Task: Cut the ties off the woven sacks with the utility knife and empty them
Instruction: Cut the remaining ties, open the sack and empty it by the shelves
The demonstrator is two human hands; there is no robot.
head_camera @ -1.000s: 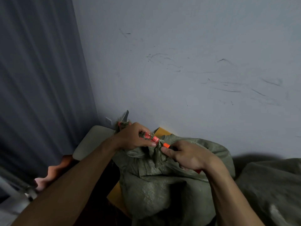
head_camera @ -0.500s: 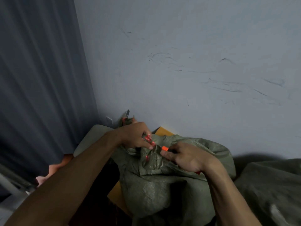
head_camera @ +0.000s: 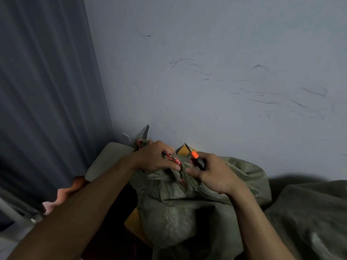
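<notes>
The orange-collared black utility knife [head_camera: 197,158] has swung up, blade toward the far wall [head_camera: 225,72], the right hand [head_camera: 216,175] keeping its grip closed round the handle, while the left hand [head_camera: 157,158] pinches the red printed tie [head_camera: 176,162] taut atop the olive-green woven sack [head_camera: 178,212], likely to pull it free.

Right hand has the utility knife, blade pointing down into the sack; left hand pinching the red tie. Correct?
Not quite. The head view shows the utility knife in the right hand with its blade pointing up toward the wall, not down into the sack. The left hand does pinch the red tie at the sack's gathered neck.
</notes>
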